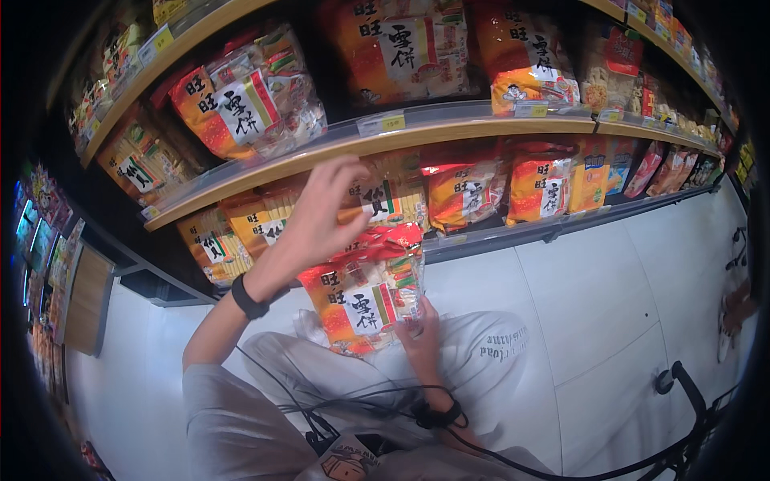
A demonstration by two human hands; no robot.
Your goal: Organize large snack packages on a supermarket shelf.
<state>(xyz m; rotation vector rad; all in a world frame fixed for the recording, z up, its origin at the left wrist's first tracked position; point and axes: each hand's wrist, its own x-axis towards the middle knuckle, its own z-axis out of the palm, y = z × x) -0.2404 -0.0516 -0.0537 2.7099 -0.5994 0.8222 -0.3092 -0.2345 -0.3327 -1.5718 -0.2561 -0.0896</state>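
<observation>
A red and orange bag of rice crackers (345, 293) with a clear window stands upright above my lap. My right hand (420, 335) grips it by its lower right edge, thumb at the front and the other fingers partly hidden. My left hand (325, 210) is raised over the bag's top left, in front of the shelf edge. Its thumb and bent fingers are apart with nothing between them. Similar bags of crackers (465, 192) stand on the low shelf just behind.
More cracker bags (241, 100) fill the upper shelf, whose wooden edge (473, 128) carries price tags. Pale floor tiles (593, 264) lie to the right. A black metal frame (698, 409) stands at lower right. Black cables (361, 398) cross my lap. Another display (48, 240) is at far left.
</observation>
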